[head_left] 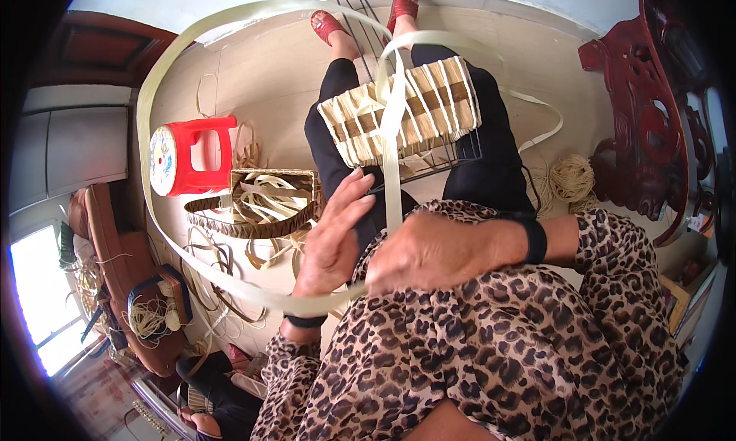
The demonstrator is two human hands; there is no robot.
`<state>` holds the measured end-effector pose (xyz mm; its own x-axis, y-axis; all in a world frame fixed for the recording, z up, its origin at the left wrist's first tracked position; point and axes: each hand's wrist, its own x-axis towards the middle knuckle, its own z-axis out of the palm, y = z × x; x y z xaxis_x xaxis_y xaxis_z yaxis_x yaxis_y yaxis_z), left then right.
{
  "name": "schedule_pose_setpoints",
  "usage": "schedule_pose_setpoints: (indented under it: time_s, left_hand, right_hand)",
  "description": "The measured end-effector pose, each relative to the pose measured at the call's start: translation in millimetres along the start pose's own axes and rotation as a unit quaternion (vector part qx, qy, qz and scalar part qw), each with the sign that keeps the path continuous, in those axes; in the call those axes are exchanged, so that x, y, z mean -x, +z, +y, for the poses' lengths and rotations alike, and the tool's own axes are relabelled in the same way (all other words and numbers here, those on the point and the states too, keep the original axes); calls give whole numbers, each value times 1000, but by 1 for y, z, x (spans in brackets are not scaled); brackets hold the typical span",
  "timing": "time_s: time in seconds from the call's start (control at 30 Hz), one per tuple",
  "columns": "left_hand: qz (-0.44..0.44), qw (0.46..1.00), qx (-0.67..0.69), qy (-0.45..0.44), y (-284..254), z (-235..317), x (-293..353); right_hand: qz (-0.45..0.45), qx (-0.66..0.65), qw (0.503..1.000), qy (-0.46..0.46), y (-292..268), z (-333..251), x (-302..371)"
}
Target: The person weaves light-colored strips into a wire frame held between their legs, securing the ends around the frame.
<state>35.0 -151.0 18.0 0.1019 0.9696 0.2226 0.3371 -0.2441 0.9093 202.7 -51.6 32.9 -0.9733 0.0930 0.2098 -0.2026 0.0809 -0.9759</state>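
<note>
On my lap lies a black wire frame (pixel 474 149) partly covered with pale woven material, a rectangular panel (pixel 441 100) with a brown band and white cross strands. A long flat cream strip (pixel 392 172) runs down from the panel to my right hand (pixel 437 249), whose fingers are closed on it in front of my belly. More of the same strip makes a wide loop out to the left and over the top. Just below the panel's left corner is my left hand (pixel 333 238), fingers stretched out and holding nothing.
Left on the tiled floor stand a red plastic stool (pixel 211 157) and a brown woven basket (pixel 264 225) with strips inside; loose strips lie around them. To the right are a cord coil (pixel 571 178) and carved dark-red wooden furniture (pixel 640 96). Another person (pixel 218 387) sits lower left.
</note>
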Motion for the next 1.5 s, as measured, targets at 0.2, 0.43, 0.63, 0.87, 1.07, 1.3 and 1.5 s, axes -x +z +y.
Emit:
schedule_pose_setpoints:
  time_s: [0.2,0.43,0.63,0.87,1.07,1.3,1.5]
  left_hand:
    - [-135,980,-146,22,12,4,-9]
    - [-92,934,338,-67,-18,33,22]
    - [-21,914,403,31,-36,40,15]
    - [-45,998,-31,-19,5,4,-38]
    - [-53,992,-113,28,-3,-14,-25]
    - [-19,988,-151,-30,15,-6,-5]
    - [-37,982,-186,-4,23,-5,-12]
  right_hand:
    - [-81,-150,985,-24,-10,-23,-22]
    - [53,397,909,-116,-43,41,0]
    - [95,247,964,-26,-28,26,-7]
    - [-73,-238,967,-55,6,-26,-20]
    - [-74,-17,992,-103,-17,-17,-30]
    - [137,374,914,74,-53,31,25]
    - [341,599,722,-64,-126,57,-1]
